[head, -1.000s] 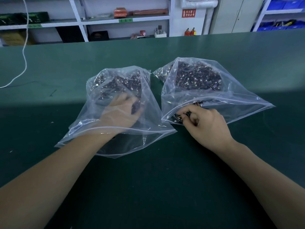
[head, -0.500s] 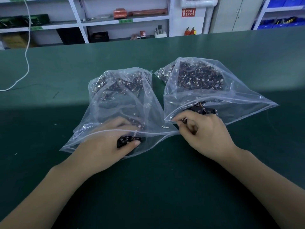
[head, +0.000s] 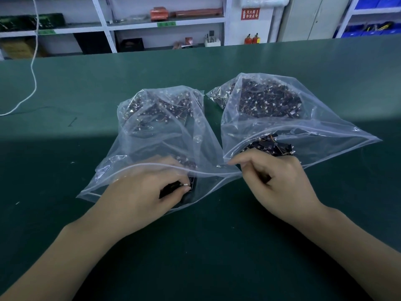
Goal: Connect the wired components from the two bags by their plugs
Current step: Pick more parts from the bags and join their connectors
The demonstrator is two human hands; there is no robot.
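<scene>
Two clear plastic bags lie side by side on the green table, each holding several dark wired components with small white plugs. My left hand [head: 149, 192] sits in the mouth of the left bag [head: 156, 131] and grips a dark wired component [head: 184, 187] between thumb and fingers. My right hand [head: 275, 181] is at the mouth of the right bag [head: 282, 118], fingers curled round a small wired component mostly hidden in the fist. A small heap of components [head: 269, 146] lies just inside that bag's opening.
The green table [head: 195, 246] stretches wide around the bags. A white cable [head: 32, 83] hangs down onto its far left. White shelving [head: 165, 25] with boxes and tools stands behind the table's far edge.
My left hand has drawn back from deep inside the left bag to its mouth, bringing a component with it. My right hand has moved slightly nearer, keeping its grip.
</scene>
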